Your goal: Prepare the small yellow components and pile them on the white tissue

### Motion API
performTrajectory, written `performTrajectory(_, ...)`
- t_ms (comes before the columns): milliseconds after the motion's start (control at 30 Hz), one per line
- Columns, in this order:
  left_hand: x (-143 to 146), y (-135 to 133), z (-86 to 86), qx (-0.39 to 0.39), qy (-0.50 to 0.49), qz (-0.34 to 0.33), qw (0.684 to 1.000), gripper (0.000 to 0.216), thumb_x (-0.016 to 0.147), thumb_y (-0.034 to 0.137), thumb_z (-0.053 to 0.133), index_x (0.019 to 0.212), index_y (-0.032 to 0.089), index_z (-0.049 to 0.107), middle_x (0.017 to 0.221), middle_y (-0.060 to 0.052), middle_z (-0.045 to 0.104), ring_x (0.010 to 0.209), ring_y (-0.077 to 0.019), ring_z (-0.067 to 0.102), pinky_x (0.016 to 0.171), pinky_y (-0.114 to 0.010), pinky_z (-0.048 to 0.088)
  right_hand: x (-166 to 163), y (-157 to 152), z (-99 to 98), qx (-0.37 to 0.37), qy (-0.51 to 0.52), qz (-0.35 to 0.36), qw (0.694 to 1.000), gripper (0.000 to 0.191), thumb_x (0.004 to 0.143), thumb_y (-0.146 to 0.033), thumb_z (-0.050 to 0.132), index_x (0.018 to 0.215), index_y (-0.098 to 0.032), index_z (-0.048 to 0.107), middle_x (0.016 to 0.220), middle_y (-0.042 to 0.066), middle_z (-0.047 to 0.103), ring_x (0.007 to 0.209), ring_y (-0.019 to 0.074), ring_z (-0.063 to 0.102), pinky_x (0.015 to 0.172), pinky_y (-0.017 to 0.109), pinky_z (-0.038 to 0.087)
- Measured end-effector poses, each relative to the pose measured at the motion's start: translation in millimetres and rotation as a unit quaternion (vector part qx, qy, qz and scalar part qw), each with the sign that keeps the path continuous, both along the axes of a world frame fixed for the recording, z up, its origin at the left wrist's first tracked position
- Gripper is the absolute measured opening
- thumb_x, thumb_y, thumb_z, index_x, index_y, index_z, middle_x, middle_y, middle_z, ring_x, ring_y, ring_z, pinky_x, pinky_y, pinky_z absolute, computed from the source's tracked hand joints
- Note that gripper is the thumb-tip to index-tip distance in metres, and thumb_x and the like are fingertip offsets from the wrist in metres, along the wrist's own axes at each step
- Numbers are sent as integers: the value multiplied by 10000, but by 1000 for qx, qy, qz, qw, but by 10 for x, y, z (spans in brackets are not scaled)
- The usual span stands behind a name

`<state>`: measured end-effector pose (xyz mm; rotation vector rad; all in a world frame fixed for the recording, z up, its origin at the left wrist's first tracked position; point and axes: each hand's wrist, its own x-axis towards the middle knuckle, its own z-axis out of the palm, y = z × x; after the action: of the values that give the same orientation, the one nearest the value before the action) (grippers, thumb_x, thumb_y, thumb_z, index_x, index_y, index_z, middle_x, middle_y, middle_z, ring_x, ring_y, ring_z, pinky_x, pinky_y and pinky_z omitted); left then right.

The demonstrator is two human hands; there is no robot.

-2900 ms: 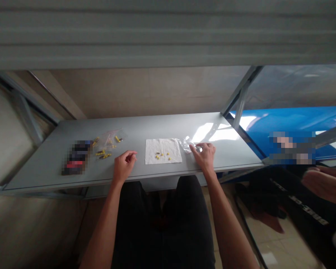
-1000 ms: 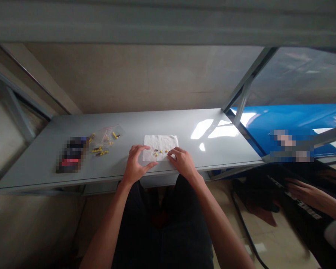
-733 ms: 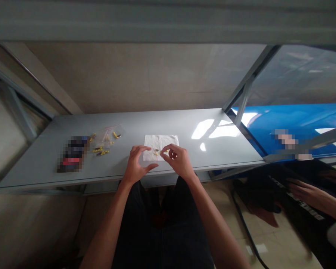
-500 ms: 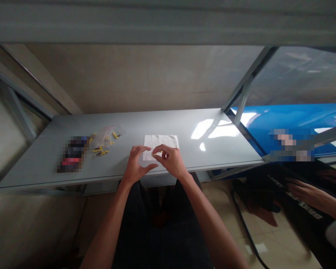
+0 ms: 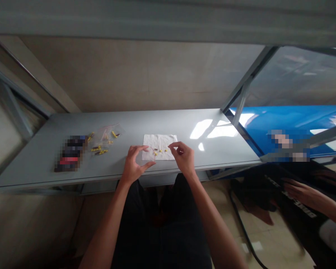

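Observation:
A white tissue lies on the grey shelf top with several small yellow pieces on its near edge. My left hand is curled at the tissue's near left corner, thumb and fingers round a small clear bag with a red strip. My right hand hovers over the tissue's near right corner. Its thumb and forefinger are pinched together, and whatever is between them is too small to make out.
Clear bags with yellow pieces lie left of the tissue, beside a dark box. Grey frame posts rise at the right, with a blue surface behind. Another person's hand is low on the right.
The clear bag went from right of the tissue to my left hand. My right hand met the left at the bag half a second ago and has drawn back right, still pinched.

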<state>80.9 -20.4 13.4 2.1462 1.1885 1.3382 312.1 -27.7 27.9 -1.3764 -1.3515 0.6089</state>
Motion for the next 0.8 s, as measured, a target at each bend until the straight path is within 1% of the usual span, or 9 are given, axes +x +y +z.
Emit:
performTrajectory(167, 6, 16, -10, 17, 17, 15, 1000, 560, 789, 495, 858, 1241, 246, 639, 1103, -54, 714, 1072, -261, 611, 992, -417, 484, 181, -10, -112, -2, -7, -50, 999, 191, 878, -301, 628, 931, -174, 761, 792, 24, 733, 540, 105, 434, 556, 255, 369)
performTrajectory(233, 6, 27, -20, 22, 18, 29, 999, 561, 788, 501, 856, 1238, 243, 642, 1107, -57, 713, 1081, -268, 606, 994, -418, 479, 213, 7, -130, -4, -40, -35, 999, 187, 890, -294, 625, 933, -177, 764, 786, 24, 734, 547, 112, 457, 581, 261, 391)
performTrajectory(300, 3, 37, -28, 22, 22, 45, 999, 566, 790, 507, 853, 1243, 240, 642, 1109, -60, 712, 1080, -271, 604, 1001, -420, 473, 212, 33, -132, 3, -95, 1, 995, 183, 912, -280, 618, 922, -186, 775, 798, 26, 736, 572, 123, 490, 622, 271, 414)
performTrajectory(433, -9, 50, -41, 13, 32, 60, 998, 576, 793, 517, 846, 1253, 238, 640, 1115, -59, 709, 1078, -270, 600, 1014, -418, 467, 182, 95, -138, 9, -194, 52, 980, 162, 935, -254, 651, 1003, -212, 792, 945, 47, 754, 661, 149, 563, 707, 293, 455)
performTrajectory(567, -17, 67, -68, 18, 41, 60, 997, 576, 792, 521, 845, 1249, 236, 639, 1146, -68, 709, 1086, -278, 598, 1011, -423, 464, 193, 144, -183, -4, -252, 66, 965, 153, 941, -242, 695, 1046, -213, 803, 1017, 69, 760, 786, 197, 616, 799, 335, 493)
performTrajectory(700, -14, 86, -93, 23, 53, 63, 996, 578, 785, 530, 847, 1236, 231, 645, 1170, -81, 712, 1099, -293, 598, 1017, -438, 465, 189, 171, -219, 5, -297, 72, 952, 154, 955, -256, 705, 1058, -223, 814, 1059, 83, 756, 961, 254, 629, 867, 370, 508)
performTrajectory(800, -8, 89, -98, 20, 61, 62, 996, 571, 783, 529, 848, 1228, 230, 651, 1169, -83, 714, 1098, -297, 602, 1015, -441, 470, 153, 189, -215, 14, -321, 79, 944, 139, 959, -249, 702, 1035, -230, 817, 1078, 86, 751, 1003, 266, 621, 883, 382, 513)
